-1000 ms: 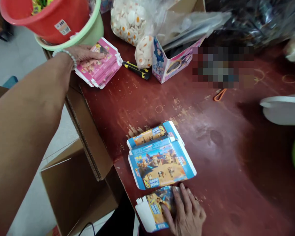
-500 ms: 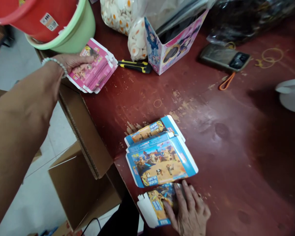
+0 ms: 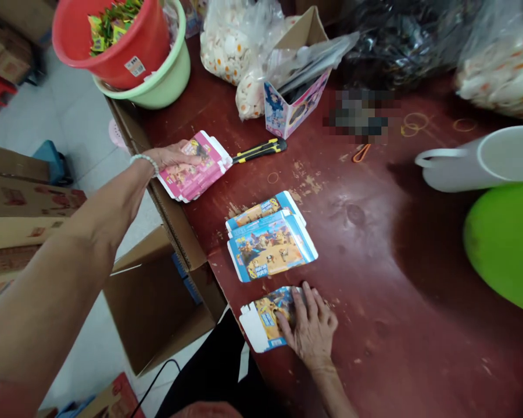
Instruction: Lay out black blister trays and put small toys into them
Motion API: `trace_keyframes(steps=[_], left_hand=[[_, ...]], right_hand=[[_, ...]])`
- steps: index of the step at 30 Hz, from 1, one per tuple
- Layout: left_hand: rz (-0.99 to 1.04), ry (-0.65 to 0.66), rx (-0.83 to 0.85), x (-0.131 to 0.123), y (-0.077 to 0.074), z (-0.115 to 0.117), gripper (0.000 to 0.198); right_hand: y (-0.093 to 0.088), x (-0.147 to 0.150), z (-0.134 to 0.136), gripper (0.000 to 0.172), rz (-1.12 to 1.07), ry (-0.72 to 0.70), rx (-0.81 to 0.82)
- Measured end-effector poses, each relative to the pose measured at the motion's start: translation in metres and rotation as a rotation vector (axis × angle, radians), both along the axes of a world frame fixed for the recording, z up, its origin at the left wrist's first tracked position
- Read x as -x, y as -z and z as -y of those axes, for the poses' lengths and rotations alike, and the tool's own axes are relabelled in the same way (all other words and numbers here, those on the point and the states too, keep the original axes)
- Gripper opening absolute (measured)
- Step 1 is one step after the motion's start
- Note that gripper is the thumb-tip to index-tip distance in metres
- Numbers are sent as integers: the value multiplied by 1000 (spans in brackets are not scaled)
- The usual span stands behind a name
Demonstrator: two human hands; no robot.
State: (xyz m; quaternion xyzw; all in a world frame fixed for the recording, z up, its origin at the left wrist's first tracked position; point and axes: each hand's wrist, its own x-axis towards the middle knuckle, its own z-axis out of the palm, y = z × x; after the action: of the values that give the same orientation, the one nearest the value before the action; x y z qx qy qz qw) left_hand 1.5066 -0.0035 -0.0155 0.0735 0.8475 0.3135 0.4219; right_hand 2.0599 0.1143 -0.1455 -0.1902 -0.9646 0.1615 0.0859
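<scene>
My left hand (image 3: 176,162) grips a stack of flattened pink boxes (image 3: 200,171) at the table's left edge. Its thumb lies across the top; the other fingers are mostly hidden. A yellow-and-black utility knife (image 3: 260,151) touches or nearly touches the stack's right side. Nearer to me, my right hand (image 3: 311,328) lies spread over a blue and yellow printed box (image 3: 268,325), which looks flat, with a white flap showing on the left. Between the hands are more flattened blue boxes (image 3: 272,249), overlapping each other.
Behind stand a red basin (image 3: 113,69) of small packets inside a green basin (image 3: 174,81), bags of white and orange pieces (image 3: 226,46) and an open printed carton (image 3: 298,110). At right are a white mug (image 3: 457,165) and a bright green rounded object (image 3: 505,244). A cardboard box (image 3: 157,313) sits below the left edge.
My left hand has drawn the pink stack away from the basins, toward me, and the knife has shifted with it. My right hand stays on the blue box. The view has moved, showing more at right.
</scene>
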Motion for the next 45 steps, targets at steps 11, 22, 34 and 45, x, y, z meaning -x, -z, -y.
trace_keyframes(steps=[11, 22, 34, 45], left_hand=[[62, 69, -49, -85, 9, -9, 95], [33, 80, -77, -79, 21, -6, 94], [89, 97, -121, -78, 23, -2, 95], [49, 77, -114, -84, 15, -10, 87]], right_hand=[[-27, 17, -55, 39, -234, 133, 400], [-5, 355, -194, 45, -72, -500, 31], [-48, 314, -186, 42, 368, -134, -70], [-53, 344, -152, 49, 25, -54, 570]])
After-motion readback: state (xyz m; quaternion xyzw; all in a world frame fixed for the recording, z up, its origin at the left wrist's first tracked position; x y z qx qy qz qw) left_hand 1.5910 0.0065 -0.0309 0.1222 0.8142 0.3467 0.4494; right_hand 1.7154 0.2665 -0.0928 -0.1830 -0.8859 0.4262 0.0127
